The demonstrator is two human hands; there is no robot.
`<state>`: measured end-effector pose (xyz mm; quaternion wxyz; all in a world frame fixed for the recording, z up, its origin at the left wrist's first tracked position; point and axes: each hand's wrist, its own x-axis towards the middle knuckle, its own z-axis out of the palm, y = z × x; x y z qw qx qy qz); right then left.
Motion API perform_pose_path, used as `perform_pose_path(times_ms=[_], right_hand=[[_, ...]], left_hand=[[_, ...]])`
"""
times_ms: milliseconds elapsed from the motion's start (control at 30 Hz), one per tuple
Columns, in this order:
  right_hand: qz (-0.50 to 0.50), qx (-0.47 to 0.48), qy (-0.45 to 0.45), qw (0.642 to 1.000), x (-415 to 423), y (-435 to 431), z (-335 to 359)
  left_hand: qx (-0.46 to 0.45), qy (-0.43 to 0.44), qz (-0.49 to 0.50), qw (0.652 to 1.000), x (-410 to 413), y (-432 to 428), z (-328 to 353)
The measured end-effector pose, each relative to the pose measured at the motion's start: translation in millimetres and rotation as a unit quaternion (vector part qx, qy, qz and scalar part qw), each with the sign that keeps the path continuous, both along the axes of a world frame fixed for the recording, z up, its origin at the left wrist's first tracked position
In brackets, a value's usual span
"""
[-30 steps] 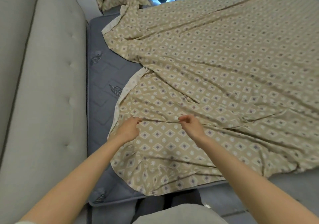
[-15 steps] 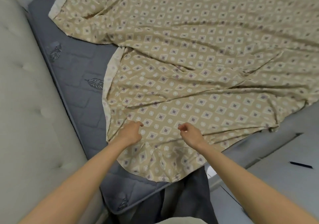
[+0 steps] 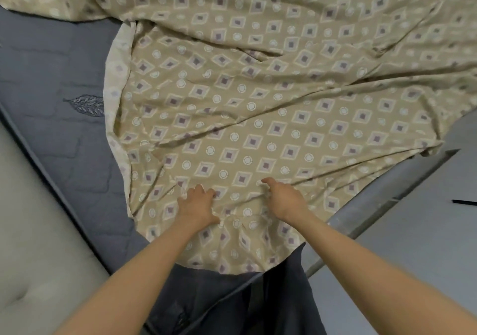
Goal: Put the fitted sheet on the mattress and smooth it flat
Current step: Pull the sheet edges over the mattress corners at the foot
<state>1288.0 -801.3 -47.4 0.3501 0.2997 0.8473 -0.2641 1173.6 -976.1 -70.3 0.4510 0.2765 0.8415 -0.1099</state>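
Fitted sheet (image 3: pixel 258 102): rumpled over mattress (image 3: pixel 64 141), bare strip to your left. Your left hand (image 3: pixel 197 205) and right hand (image 3: pixel 282 196) each pinch fabric by its near corner; the left sits closer to the bare side.

Left hand (image 3: pixel 197 205) and right hand (image 3: pixel 284 197) gripping creased fitted sheet (image 3: pixel 258 102), mattress (image 3: pixel 51 76) exposed at left

2 bare forearms (image 3: pixel 144 265); left hand (image 3: pixel 197 205), right hand (image 3: pixel 284 200) bare; dark grey trousers (image 3: pixel 284 301), vertical seam.
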Motion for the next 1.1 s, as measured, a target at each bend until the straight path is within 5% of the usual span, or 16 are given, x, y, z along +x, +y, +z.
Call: perform_pose_path(times_ms=[333,500,633,900,1033,1100], right_hand=[[0.059,0.072,-0.024,0.995,-2.0,5.5,-44.5],[0.094,0.123,0.033,0.987,-7.1,2.2,-39.3],[0.047,0.039,0.033,0.998,0.4,-2.1,-5.9],[-0.037,0.013,0.038,0.999,19.3,-2.6,65.2],[0.008,-0.031,0.022,0.999,36.9,-19.2,116.5],[0.040,-0.031,-0.003,0.999,41.1,-25.6,132.1]], left_hand=[[0.051,0.073,-0.079,0.993,-1.2,-13.1,-45.6],[0.127,0.004,-0.039,0.991,-14.3,-24.0,-19.9],[0.186,-0.048,-0.058,0.980,-17.0,-25.9,15.3],[0.123,-0.120,-0.033,0.985,-27.3,-32.1,89.3],[-0.011,0.018,-0.194,0.981,-36.8,-32.5,133.5],[-0.021,0.105,-0.200,0.974,-37.1,-28.3,150.7]])
